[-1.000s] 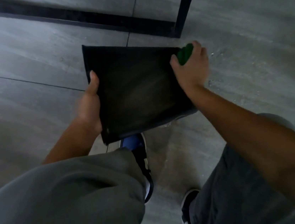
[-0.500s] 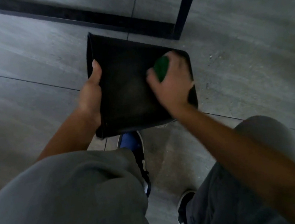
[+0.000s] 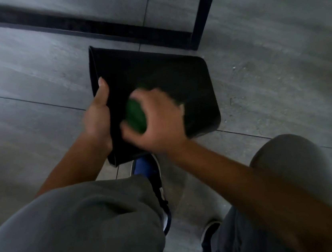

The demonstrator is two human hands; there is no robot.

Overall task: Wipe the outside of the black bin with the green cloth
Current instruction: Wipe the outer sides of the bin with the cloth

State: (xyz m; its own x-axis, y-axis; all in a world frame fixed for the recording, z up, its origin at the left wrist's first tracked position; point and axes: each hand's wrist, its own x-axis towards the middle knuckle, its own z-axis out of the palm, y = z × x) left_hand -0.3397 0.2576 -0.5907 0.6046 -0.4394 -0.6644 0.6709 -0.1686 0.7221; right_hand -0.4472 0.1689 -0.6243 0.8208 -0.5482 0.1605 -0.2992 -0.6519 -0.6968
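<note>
The black bin (image 3: pixel 166 71) lies on its side over the grey floor, one broad dark face turned up towards me. My left hand (image 3: pixel 97 118) grips its left edge, thumb laid along the rim. My right hand (image 3: pixel 156 119) is blurred and presses the bunched green cloth (image 3: pixel 136 115) against the near left part of that upper face. Most of the cloth is hidden under my fingers.
Grey floor tiles (image 3: pixel 281 82) surround the bin. A black metal frame bar (image 3: pixel 77 26) runs across the floor behind it, with an upright black leg (image 3: pixel 203 10) at the back right. My knees in grey shorts and a blue shoe (image 3: pixel 147 170) are just below the bin.
My right hand has swept the green cloth from the bin's far right corner across the upper face to its near left. The bin has tipped slightly; my left hand keeps its hold.
</note>
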